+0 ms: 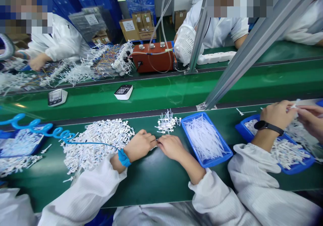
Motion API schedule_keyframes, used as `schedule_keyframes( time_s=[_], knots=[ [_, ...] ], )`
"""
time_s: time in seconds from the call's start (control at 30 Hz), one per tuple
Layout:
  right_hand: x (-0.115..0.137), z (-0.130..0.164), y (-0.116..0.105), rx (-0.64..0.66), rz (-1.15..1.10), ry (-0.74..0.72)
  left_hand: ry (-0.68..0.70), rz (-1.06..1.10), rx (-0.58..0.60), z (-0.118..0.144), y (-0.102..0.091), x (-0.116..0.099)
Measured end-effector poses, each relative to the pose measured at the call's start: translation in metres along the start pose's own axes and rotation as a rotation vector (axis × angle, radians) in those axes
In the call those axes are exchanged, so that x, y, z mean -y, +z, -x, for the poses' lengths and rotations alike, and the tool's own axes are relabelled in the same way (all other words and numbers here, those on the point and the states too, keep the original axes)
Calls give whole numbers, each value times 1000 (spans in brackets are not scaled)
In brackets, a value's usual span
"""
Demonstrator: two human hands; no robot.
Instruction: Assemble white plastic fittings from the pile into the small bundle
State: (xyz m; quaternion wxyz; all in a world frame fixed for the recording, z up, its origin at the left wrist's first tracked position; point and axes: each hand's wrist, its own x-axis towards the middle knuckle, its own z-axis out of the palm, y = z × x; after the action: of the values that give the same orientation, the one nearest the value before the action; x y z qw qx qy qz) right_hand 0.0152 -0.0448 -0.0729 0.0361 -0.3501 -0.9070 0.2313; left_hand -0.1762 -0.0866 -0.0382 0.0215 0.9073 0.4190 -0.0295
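My left hand (140,146) and my right hand (171,146) meet fingertip to fingertip on the green table (151,175), pinching a small white plastic piece (155,143) between them. A blue wrist strap (123,157) with a coiled blue cord circles my left wrist. A large heap of white plastic parts (98,142) lies left of my left hand. Just beyond my fingers sits a small pile of assembled white pieces (167,122). A blue tray of thin white tubes (205,139) stands right of my right hand.
A co-worker's hands (290,113) with a black watch work over another blue tray (290,152) at the right. Two white digital meters (57,97) (123,91) sit on the conveyor belt. Other people, a red box (152,56) and a slanted metal post (242,51) lie beyond.
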Motion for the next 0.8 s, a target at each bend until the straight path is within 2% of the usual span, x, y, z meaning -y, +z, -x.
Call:
schedule_keyframes(
  time_s=[0.3, 0.43, 0.63, 0.8],
  knots=[
    [-1, 0, 0, 7, -85, 11, -239, 20, 0, 0, 4, 1],
    [-2, 1, 1, 4, -96, 11, -289, 26, -15, 5, 4, 4],
    [-2, 0, 4, -14, -100, 11, -365, 123, -92, 13, 10, 5],
    [-3, 0, 6, -23, -110, 14, -471, 238, -167, 18, 7, 2]
  ],
)
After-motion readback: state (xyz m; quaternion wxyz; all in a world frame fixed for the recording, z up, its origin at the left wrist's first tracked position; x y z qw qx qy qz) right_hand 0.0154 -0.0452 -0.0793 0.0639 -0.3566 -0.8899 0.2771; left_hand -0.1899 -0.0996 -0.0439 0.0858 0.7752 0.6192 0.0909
